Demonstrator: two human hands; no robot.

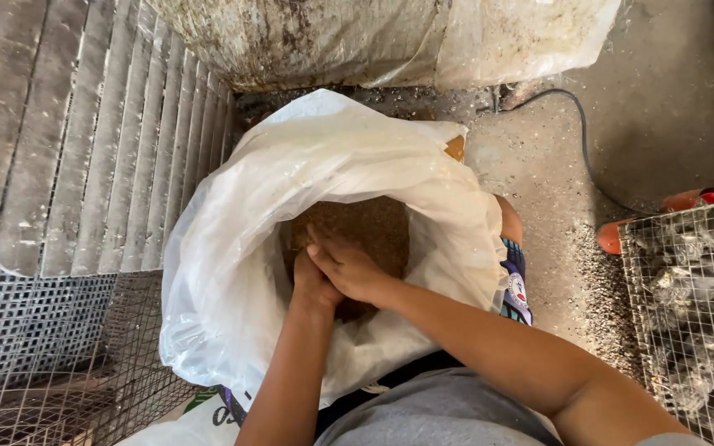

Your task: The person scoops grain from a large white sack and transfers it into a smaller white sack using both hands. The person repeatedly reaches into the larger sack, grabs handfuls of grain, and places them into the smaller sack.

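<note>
A large white plastic sack (241, 239) stands open in front of me, holding brown grainy feed (369, 227). Both my hands reach down into its mouth. My right hand (349, 266) lies flat on top, fingers together, pressing over my left hand (311, 285), which is mostly hidden beneath it. The fingertips of both touch the feed. I cannot tell whether the left hand holds any feed. My forearms come up from the bottom of the view over my grey shorts (444, 409).
Corrugated metal sheets (101, 140) lean at the left above a wire mesh cage (35, 363). Another wire cage (696, 306) with birds stands at the right. A black cable (584, 140) runs over the concrete floor. A dirty plastic-covered bulk (373, 37) sits behind the sack.
</note>
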